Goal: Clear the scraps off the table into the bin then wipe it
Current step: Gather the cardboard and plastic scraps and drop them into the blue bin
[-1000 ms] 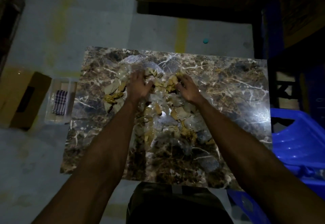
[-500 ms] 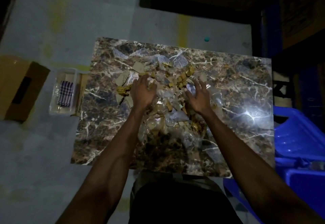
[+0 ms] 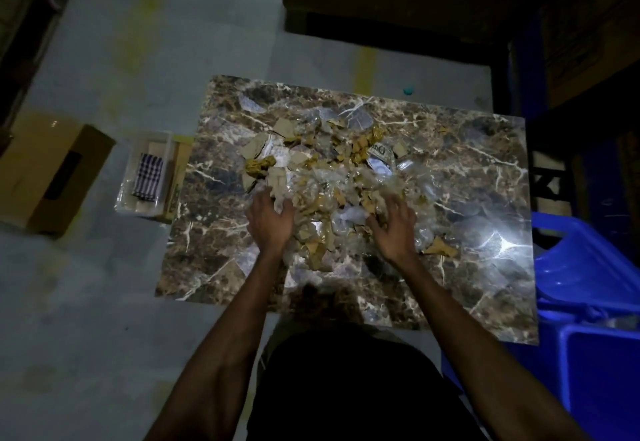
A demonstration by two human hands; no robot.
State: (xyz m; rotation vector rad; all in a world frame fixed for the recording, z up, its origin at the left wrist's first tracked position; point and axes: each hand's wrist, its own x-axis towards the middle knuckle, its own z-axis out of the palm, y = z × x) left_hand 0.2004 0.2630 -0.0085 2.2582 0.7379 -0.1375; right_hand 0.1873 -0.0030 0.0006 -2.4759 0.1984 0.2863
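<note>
Edges: table bare along near and right sides, bin just beside right edge | Room: dim grey floor, box and tray left | Hands: left hand and right hand flank scraps mid-table, fingers curled into the pile.

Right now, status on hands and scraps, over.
Left hand and right hand both on the scraps, raking. Pile on marble table, none binned. Blue bin at right, path clear.
</note>
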